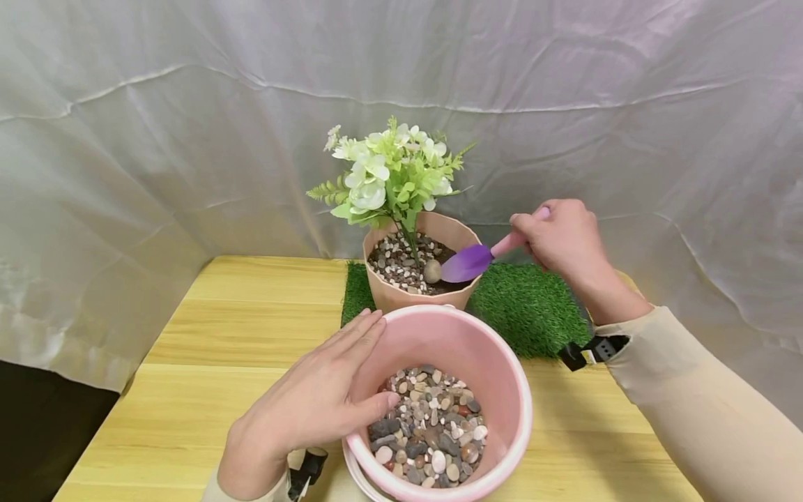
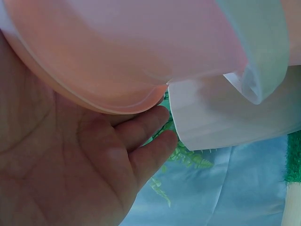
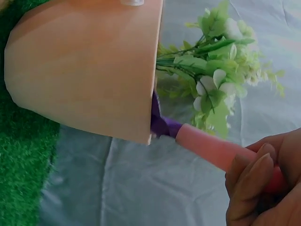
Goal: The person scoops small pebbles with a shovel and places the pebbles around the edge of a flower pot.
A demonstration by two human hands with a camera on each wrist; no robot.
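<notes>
My right hand (image 1: 564, 233) grips the pink handle (image 3: 207, 146) of a small trowel. Its purple blade (image 1: 467, 263) dips over the rim into a peach flowerpot (image 1: 420, 296), close beside a round tan stone (image 1: 433, 271). Mixed pebbles and dark soil fill the pot around the stems of white flowers with green leaves (image 1: 395, 171). My left hand (image 1: 314, 390) rests along the left rim of a pink bucket (image 1: 502, 376), fingers straight outside and thumb over the inner side. Many pebbles (image 1: 433, 432) lie in the bucket. From the left wrist, the palm (image 2: 70, 160) faces the bucket's outside.
A green artificial turf mat (image 1: 533, 314) lies beneath the flowerpot on the wooden table (image 1: 238, 335). Behind hangs a grey cloth backdrop (image 1: 219, 153). The bucket stands directly in front of the pot, and another rim (image 1: 360, 477) shows below its left side.
</notes>
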